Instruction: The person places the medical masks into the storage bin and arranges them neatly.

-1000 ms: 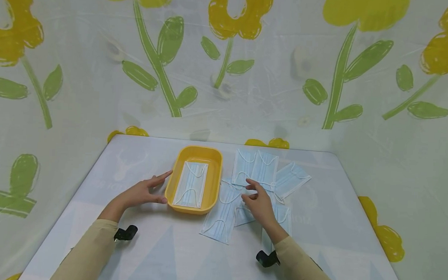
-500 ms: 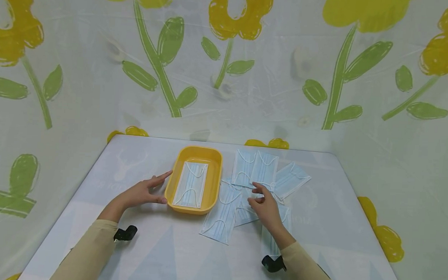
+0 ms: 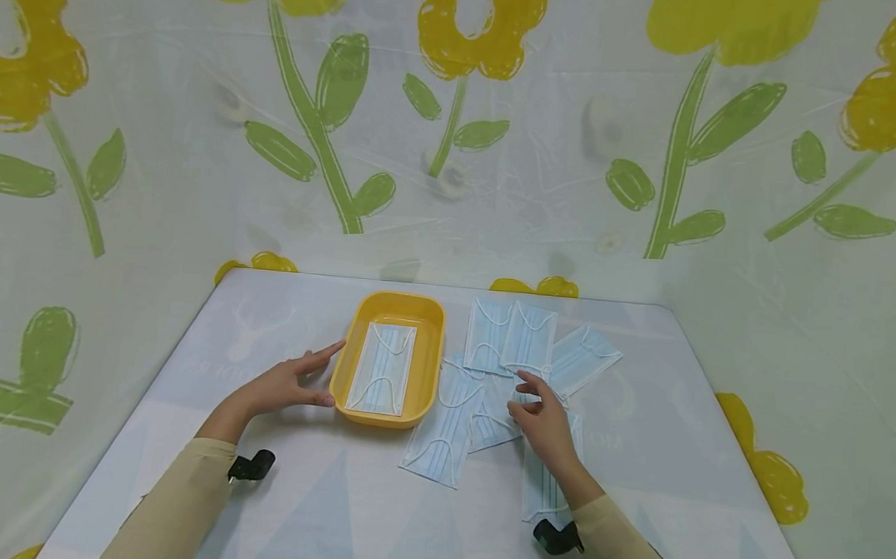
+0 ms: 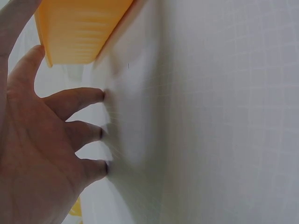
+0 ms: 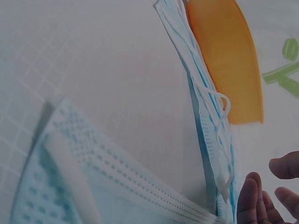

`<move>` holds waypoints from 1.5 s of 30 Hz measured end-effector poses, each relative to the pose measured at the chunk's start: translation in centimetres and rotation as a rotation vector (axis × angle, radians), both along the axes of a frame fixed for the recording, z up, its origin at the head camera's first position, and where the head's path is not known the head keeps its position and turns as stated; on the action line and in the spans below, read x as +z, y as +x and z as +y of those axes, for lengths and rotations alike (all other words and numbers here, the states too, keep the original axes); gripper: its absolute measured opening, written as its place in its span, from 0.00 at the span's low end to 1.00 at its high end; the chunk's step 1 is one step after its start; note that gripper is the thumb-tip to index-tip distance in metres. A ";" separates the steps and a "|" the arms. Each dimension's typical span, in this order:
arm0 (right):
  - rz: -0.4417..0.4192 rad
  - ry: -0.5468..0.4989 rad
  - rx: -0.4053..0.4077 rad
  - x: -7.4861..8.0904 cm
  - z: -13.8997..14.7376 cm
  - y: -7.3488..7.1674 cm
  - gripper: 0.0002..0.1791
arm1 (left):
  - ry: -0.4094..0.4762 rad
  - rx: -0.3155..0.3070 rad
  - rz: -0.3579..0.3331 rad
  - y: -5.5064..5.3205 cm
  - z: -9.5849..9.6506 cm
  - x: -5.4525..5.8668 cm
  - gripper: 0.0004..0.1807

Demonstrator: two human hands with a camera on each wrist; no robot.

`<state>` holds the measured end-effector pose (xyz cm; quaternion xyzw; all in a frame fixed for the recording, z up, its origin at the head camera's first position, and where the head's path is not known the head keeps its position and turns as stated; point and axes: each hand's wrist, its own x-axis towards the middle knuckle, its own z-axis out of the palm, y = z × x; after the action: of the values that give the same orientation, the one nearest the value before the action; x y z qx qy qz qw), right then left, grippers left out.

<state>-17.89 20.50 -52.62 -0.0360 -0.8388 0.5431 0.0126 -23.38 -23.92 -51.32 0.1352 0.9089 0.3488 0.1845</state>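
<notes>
Your right hand, thumb and fingers apart, is over the loose blue disposable face masks, which spread from near the table's far edge toward its near edge; whether your fingertips touch one is unclear. Your left hand, fingers spread, touches the left side of the yellow plastic tray, where another mask lies, near the far edge.

The yellow tray sits near the counter's far edge, one blue mask inside; loose masks, some overlapping, lie rightward.
</notes>
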 end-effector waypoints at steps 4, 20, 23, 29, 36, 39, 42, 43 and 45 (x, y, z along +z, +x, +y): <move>-0.015 0.016 -0.013 0.0 0.4 0.3 0.31 | -0.001 0.003 -0.002 0.0 0.0 0.0 0.58; -0.035 0.040 -0.049 -0.2 2.0 2.0 0.31 | 0.005 -0.008 0.007 0.0 -0.2 -0.1 0.57; -0.033 0.047 -0.054 -0.2 2.5 2.3 0.31 | 0.006 -0.004 0.003 0.1 -0.1 0.0 0.57; -0.056 0.067 -0.067 -0.4 3.6 2.7 0.31 | 0.003 0.007 -0.007 0.1 0.0 0.2 0.58; -0.072 0.104 -0.090 -0.7 4.3 3.0 0.31 | -0.004 0.015 -0.021 0.1 0.2 0.3 0.58; -0.071 0.112 -0.094 -0.6 4.4 3.1 0.31 | -0.007 0.014 -0.016 0.1 0.2 0.3 0.58; -0.065 0.116 -0.098 -0.5 4.5 3.3 0.31 | -0.005 0.015 -0.014 0.2 0.2 0.4 0.58; -0.063 0.120 -0.098 -0.5 4.6 3.4 0.31 | -0.004 0.015 -0.013 0.2 0.2 0.4 0.58; -0.064 0.131 -0.101 -0.5 4.7 3.4 0.31 | -0.002 0.017 -0.016 0.3 0.2 0.4 0.58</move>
<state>-14.44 25.20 -53.10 -0.0948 -0.8697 0.4842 0.0156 -23.13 -23.69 -50.90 0.1244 0.9088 0.3506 0.1888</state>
